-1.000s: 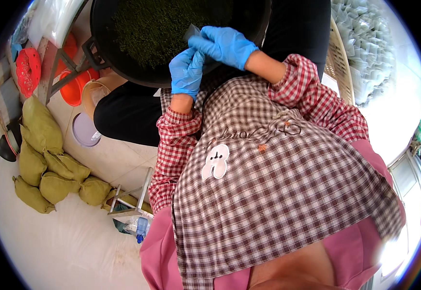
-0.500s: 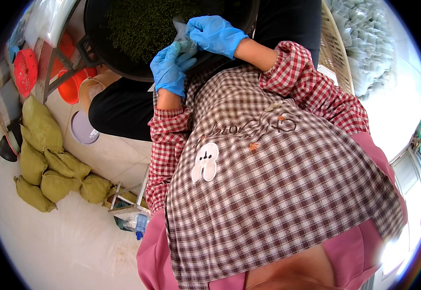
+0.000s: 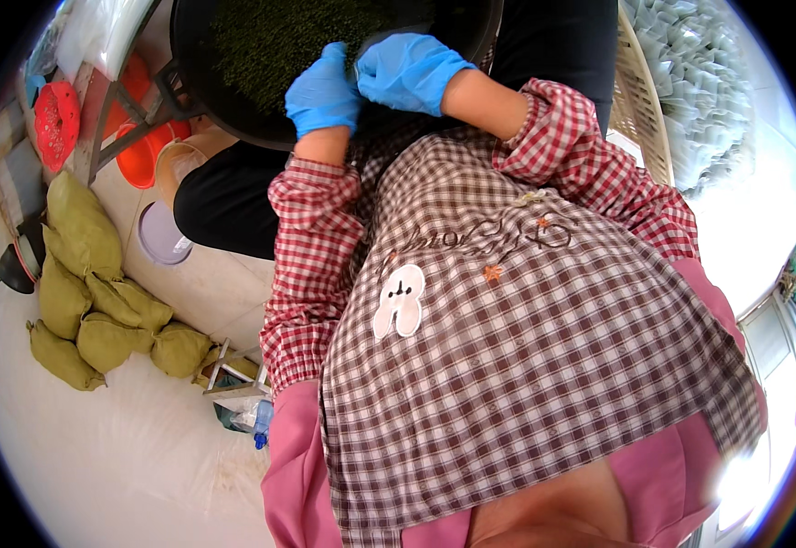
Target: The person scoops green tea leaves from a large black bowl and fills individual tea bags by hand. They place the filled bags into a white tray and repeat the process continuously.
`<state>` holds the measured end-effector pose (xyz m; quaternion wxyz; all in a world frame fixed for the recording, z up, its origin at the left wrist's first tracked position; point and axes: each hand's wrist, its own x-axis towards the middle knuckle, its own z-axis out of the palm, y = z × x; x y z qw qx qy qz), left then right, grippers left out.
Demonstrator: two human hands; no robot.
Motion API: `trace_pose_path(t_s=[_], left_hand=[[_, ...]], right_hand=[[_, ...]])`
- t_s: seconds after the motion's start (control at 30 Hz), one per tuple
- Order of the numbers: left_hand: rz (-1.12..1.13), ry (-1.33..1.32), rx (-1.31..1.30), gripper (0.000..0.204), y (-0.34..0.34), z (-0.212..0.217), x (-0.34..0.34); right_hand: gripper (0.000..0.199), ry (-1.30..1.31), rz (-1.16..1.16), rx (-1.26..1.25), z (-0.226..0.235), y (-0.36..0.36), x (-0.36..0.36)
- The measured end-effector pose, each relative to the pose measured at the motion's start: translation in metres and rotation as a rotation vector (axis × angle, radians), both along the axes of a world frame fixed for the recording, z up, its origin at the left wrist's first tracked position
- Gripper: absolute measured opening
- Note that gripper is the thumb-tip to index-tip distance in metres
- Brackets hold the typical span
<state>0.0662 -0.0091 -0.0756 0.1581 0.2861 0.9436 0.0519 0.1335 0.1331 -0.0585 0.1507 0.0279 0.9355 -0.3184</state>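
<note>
Both my hands wear blue gloves and are close together over the near rim of a large black basin (image 3: pixel 233 119). Inside the basin lies a heap of small dark-green plant bits (image 3: pixel 270 55). My right hand (image 3: pixel 413 75) is closed, its fingertips pinched on a clear plastic bag, of which only a faint see-through edge shows beside the knuckles. My left hand (image 3: pixel 323 95) is closed too, just left of the right one, thumb side up and fingers curled out of sight. What it grips, if anything, is hidden.
A beige slatted basket (image 3: pixel 640 91) stands at my right beside a large pile of clear small packets (image 3: pixel 690 82). On the left are olive sacks (image 3: pixel 110 310), an orange-red tub (image 3: pixel 140 157), a round grey lid (image 3: pixel 164 233) and a metal stool (image 3: pixel 238 384).
The left hand has turned and risen slightly, its fingers now curled under. The plastic bag, plainly visible between both hands before, is now mostly hidden. The right hand has shifted slightly right.
</note>
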Motion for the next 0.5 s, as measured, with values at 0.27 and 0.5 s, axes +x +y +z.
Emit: trace_pose_path(t_s=[0.27,0.5], left_hand=[[0.414,-0.852,0.645,0.044,-0.029,-0.009,-0.026],[0.454,-0.399,0.294,0.054,-0.051,-0.001,-0.099]], right_hand=[[0.038,0.699,-0.081,0.147,-0.016,0.005,-0.013],[0.035,0.075,-0.368,-0.226,-0.042,0.023,-0.025]])
